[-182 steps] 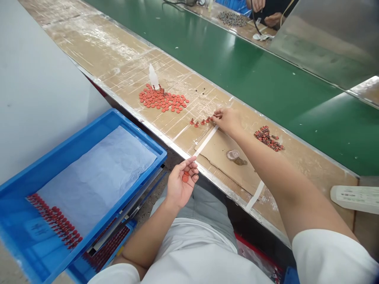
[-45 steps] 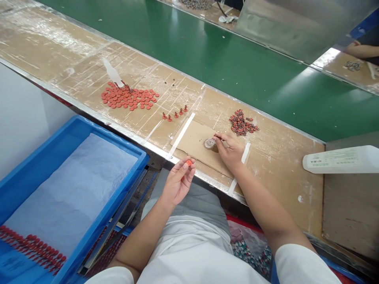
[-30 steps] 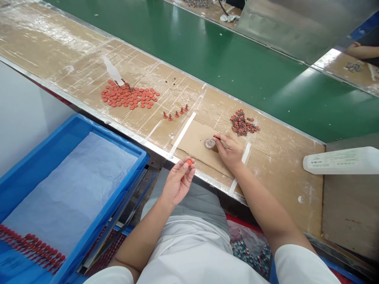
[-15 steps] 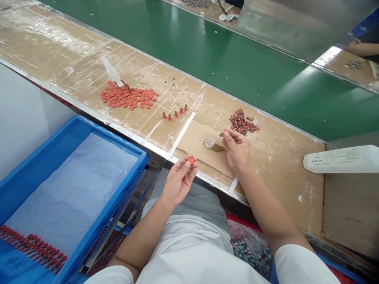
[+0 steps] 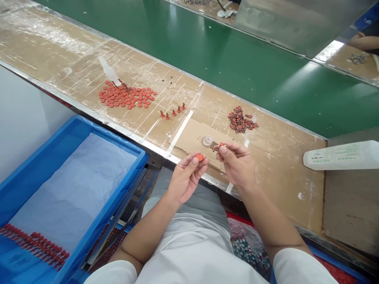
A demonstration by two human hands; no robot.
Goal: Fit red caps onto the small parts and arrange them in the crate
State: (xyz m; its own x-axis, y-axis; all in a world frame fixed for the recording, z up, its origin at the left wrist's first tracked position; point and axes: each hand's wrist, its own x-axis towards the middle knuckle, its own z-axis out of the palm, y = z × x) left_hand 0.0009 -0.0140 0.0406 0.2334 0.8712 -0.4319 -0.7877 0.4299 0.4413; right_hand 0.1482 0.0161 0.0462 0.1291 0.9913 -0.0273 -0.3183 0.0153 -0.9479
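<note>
Between thumb and fingers, my left hand [image 5: 187, 177] holds a round red disc [image 5: 199, 157] over the table's front edge. My right hand [image 5: 238, 163] pinches a small red and dark figure piece [image 5: 219, 146] just right of a small clear round container [image 5: 207, 141]. That container stands on a flat cardboard sheet [image 5: 189, 134]. Behind my right hand lies a pile of red and dark pieces [image 5: 241, 120]. Several small figures on red discs [image 5: 174, 113] stand in a row to the left, beyond which red discs [image 5: 130, 98] are spread out.
A white bottle [image 5: 340, 156] lies at the right. A white pointed piece [image 5: 109, 71] rests by the discs. At the lower left, a blue tray [image 5: 74, 122] holds a pale sheet and rows of red pieces. A green belt [image 5: 207, 51] runs behind; another person's arm [image 5: 365, 42] shows far right.
My right hand has come down toward me from beside the pile, with the small piece in its fingers. My left hand has moved slightly right and up with the disc, so the hands are closer.
</note>
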